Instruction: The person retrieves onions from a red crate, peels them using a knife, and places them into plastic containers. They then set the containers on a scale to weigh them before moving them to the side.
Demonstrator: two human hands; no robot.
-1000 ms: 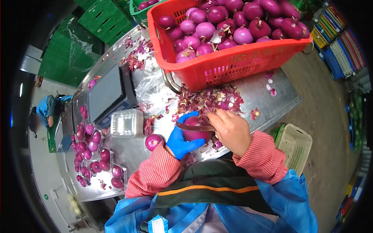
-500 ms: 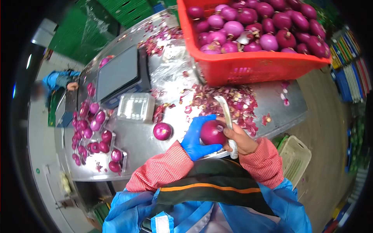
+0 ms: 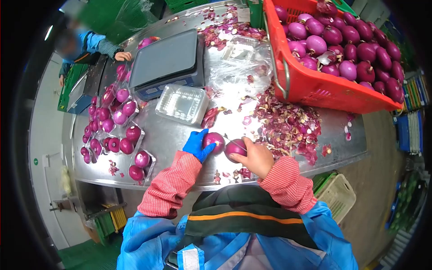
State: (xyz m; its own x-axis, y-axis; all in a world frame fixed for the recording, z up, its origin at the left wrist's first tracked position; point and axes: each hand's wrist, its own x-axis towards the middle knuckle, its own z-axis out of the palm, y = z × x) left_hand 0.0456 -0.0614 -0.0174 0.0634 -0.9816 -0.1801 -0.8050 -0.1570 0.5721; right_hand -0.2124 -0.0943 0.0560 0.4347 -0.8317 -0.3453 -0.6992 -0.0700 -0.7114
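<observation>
Two peeled red onions sit side by side near the table's front edge. My left hand (image 3: 196, 145), in a blue glove, curls around the left onion (image 3: 214, 142). My bare right hand (image 3: 258, 158) grips the right onion (image 3: 235, 149) from its right side, thumb in front. A thin line shows between the two onions, possibly a blade, but I cannot make it out; no knife handle is visible. Just beyond the left onion stands an open clear plastic tray (image 3: 182, 104).
A red crate (image 3: 315, 90) full of red onions stands at the back right. Peelings (image 3: 288, 121) heap in front of it. A scale (image 3: 164, 60) stands behind the clear tray. Packed onions (image 3: 108, 125) lie at left, where a co-worker's hand (image 3: 123, 56) rests. A pale basket (image 3: 340, 198) is below right.
The onion held in my left hand is now on the table under my right hand. My left hand has moved to the other onion. The knife in my right hand is no longer plainly visible.
</observation>
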